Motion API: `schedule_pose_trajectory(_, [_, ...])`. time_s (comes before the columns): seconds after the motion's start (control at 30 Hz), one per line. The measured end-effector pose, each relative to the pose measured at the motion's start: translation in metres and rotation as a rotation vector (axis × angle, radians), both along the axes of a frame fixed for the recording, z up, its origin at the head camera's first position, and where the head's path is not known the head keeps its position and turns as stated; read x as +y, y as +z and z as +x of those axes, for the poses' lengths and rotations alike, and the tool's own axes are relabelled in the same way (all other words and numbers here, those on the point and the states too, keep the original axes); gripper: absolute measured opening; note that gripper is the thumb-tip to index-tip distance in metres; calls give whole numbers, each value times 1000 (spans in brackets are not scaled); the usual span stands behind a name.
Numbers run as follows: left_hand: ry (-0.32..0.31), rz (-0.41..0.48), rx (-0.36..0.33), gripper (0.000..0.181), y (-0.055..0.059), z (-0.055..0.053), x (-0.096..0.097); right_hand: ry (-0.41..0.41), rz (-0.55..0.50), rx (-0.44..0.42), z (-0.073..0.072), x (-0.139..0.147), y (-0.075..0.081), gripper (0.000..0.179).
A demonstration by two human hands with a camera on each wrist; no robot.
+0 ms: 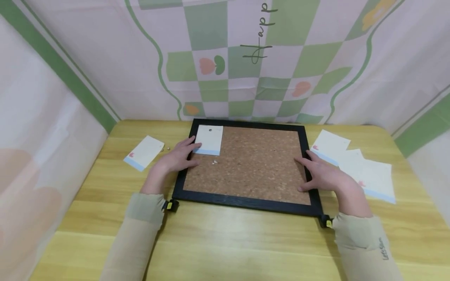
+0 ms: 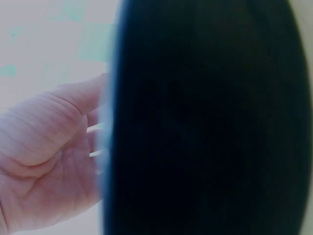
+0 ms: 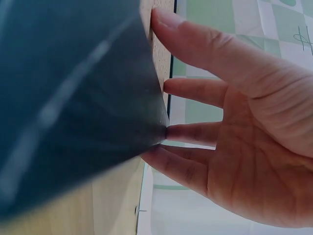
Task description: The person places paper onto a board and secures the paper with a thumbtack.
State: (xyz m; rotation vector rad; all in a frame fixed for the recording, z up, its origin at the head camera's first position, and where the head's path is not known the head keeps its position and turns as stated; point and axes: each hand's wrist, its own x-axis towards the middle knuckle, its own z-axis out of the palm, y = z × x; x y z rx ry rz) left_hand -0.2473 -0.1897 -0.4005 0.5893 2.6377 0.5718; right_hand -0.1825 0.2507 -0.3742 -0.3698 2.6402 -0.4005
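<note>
I seem to be steadying the corkboard (image 1: 260, 168) between my left hand (image 1: 177, 156) and right hand (image 1: 322, 174), both spread over its side edges, a card (image 1: 209, 141) touching my left fingers (image 1: 195, 146), and the next move likely calls for even pressure.

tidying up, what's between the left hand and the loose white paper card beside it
The head view shows two tiny greyish pieces on the yellow wood-grain tabletop.

1. Head view: above the near side of the corkboard (image 1: 253, 168), looking forward and down, showing it whole.
2. Left wrist: at the corkboard's near left corner, a dark blur (image 2: 205, 117) very close.
3. Right wrist: close, at its near right corner, facing the checked cloth (image 1: 242, 62) behind it, shared with head.
</note>
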Motion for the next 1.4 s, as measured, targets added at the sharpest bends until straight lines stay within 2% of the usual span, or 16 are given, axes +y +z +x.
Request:
schedule_pose_trajectory(0.37, [18,64,30,62,6,-1,-3,-5,-1,4,0,0,-2,96])
schedule_pose_trajectory(0.57, [53,114,42,63,10,0,-9,1,5,23,2,0,-1,96])
schedule_pose_trajectory(0.77, [115,165,39,59,9,-2,-21,2,-4,31,3,-1,-1,94])
schedule_pose_trajectory(1.23, [279,188,74,54,9,-6,-52,0,-16,37,4,3,-2,94])
schedule_pose_trajectory(1.4, [377,172,91,56,11,-3,-72,5,-19,38,4,3,-2,95])
